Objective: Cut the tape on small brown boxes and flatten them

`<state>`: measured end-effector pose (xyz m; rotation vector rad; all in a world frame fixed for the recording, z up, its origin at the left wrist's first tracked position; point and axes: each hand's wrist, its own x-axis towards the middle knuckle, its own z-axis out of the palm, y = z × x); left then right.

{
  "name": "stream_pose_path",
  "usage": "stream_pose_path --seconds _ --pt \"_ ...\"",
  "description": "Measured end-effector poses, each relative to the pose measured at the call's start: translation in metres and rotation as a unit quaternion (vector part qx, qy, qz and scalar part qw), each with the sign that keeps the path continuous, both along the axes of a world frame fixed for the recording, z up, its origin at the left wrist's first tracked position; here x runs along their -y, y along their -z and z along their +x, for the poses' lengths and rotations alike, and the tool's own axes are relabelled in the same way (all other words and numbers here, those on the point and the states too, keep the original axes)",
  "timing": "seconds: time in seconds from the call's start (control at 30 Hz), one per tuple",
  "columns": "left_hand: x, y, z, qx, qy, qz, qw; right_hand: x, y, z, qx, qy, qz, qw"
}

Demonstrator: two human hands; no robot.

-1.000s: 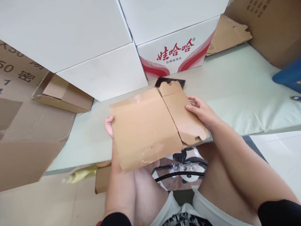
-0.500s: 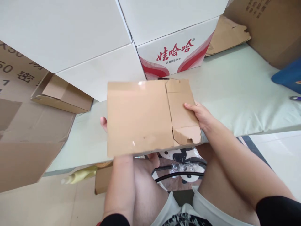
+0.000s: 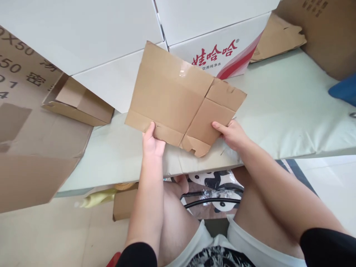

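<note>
A brown cardboard piece (image 3: 171, 87), a flattened box with creased flaps, is held up in front of me over a pale green padded surface (image 3: 275, 107). It tilts, with its upper left corner raised against the view of the white boxes. My left hand (image 3: 152, 142) grips the lower edge, thumb on the near face and fingers hidden behind. At the right end, my right hand (image 3: 232, 134) pinches the flap section, its thumb lying on top and its other fingers out of sight underneath.
White cartons (image 3: 119, 33) are stacked behind, one with red lettering (image 3: 214, 55). Large brown cartons (image 3: 41, 122) stand at the left, with a small open cardboard box (image 3: 83, 104) beside them. At the right edge lies a blue item (image 3: 345, 89). A yellow bottle (image 3: 98, 198) is below the bench.
The cardboard has turned clockwise, its left end rising and tilting. My left hand has come from behind it to the lower edge, thumb now in front. My right hand keeps its hold.
</note>
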<state>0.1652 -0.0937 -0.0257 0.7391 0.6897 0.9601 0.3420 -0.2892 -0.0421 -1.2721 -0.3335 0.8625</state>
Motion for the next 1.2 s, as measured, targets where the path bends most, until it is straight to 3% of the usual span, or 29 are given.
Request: stream_pose_path --seconds 0.17,0.3,0.47,0.57,0.67,0.77,0.83,0.9,0.97,1.07,1.2 --pt "-0.007 0.007 -0.003 -0.015 -0.028 -0.055 0.998 0.001 0.005 -0.014 0.086 0.031 -0.080 0.993" --pt "-0.001 0.003 -0.002 0.003 -0.027 -0.062 0.998 0.010 -0.008 -0.019 0.061 -0.012 -0.091 0.994" --pt "0.020 -0.007 0.001 -0.003 0.049 -0.063 0.997 0.056 -0.022 -0.035 -0.008 -0.007 -0.079 0.997" --pt "0.037 -0.012 0.005 -0.063 0.165 -0.054 0.983 0.105 -0.016 -0.044 0.010 0.052 -0.110 0.993" --pt "0.050 -0.017 0.010 -0.156 0.273 -0.054 0.948 0.156 -0.012 -0.046 0.065 0.141 -0.122 0.980" --pt "0.054 -0.020 0.014 -0.200 0.305 -0.044 0.930 0.192 -0.023 -0.042 0.100 0.266 -0.133 0.949" --pt "0.053 -0.022 0.017 -0.211 0.300 -0.035 0.929 0.202 -0.038 -0.034 0.130 0.358 -0.186 0.906" --pt "0.052 -0.024 0.020 -0.224 0.293 -0.032 0.929 0.199 -0.054 -0.021 0.162 0.432 -0.262 0.848" --pt "0.051 -0.026 0.023 -0.235 0.286 -0.034 0.928 0.186 -0.069 0.001 0.196 0.457 -0.307 0.812" --pt "0.052 -0.026 0.029 -0.237 0.284 -0.040 0.928 0.155 -0.081 0.051 0.281 0.438 -0.256 0.815" --pt "0.054 -0.026 0.041 -0.232 0.303 -0.042 0.923 0.097 -0.091 0.141 0.331 0.400 -0.221 0.826"
